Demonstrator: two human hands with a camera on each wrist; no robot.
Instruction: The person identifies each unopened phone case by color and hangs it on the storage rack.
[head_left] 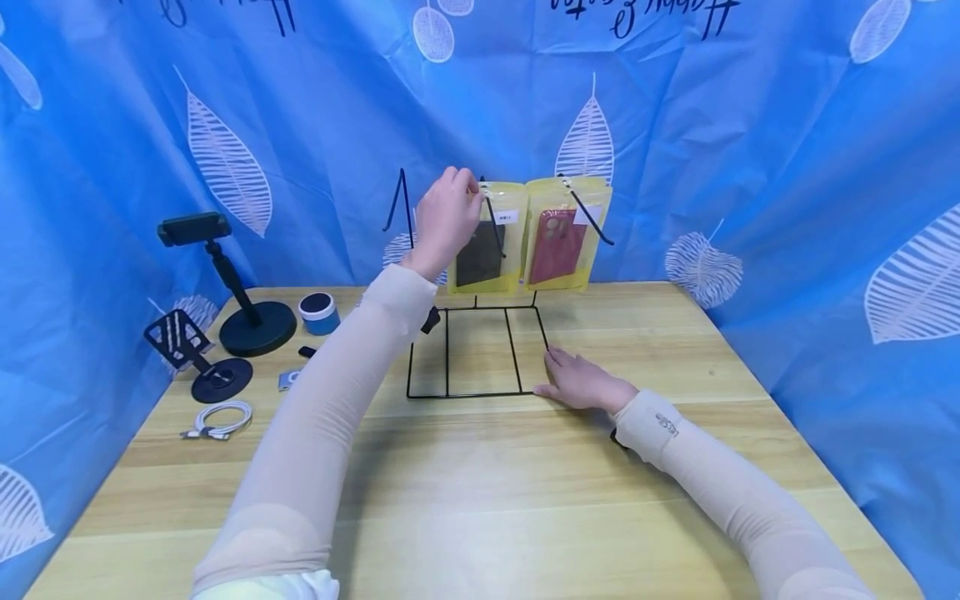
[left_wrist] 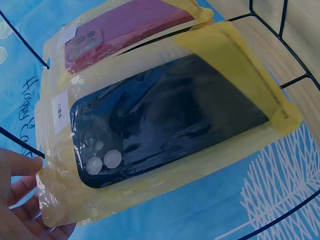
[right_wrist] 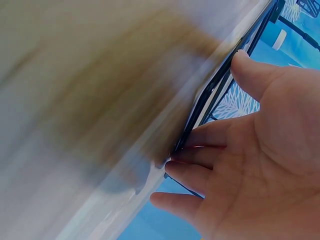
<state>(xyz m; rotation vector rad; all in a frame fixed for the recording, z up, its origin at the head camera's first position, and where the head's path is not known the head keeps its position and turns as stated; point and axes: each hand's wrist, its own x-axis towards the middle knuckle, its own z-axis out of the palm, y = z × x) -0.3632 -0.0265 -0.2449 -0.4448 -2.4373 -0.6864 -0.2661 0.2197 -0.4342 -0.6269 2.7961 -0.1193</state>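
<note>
A black wire display rack [head_left: 483, 395] stands on the table, its long hooks reaching forward. Two yellow-edged clear bags hang from it: one holds a black phone case [left_wrist: 170, 120], the other a dark red phone case [head_left: 557, 246]. My left hand [head_left: 450, 215] pinches the upper left corner of the bag with the black phone case [left_wrist: 57, 200], thumb in front and fingers behind. Low at the front right corner of the rack's base, my right hand [head_left: 583, 382] touches the wire with thumb and fingertips, its fingers nearly straight. An unloaded hook [head_left: 396, 200] shows left of my left hand.
On the left stand a phone holder [head_left: 258, 329] with a round base, a smaller folding stand [head_left: 221, 380] and a blue-white cylindrical speaker [head_left: 319, 315]. A coiled white cable [head_left: 228, 417] lies in front of them. Blue leaf-printed cloth [head_left: 480, 100] hangs behind and at both sides.
</note>
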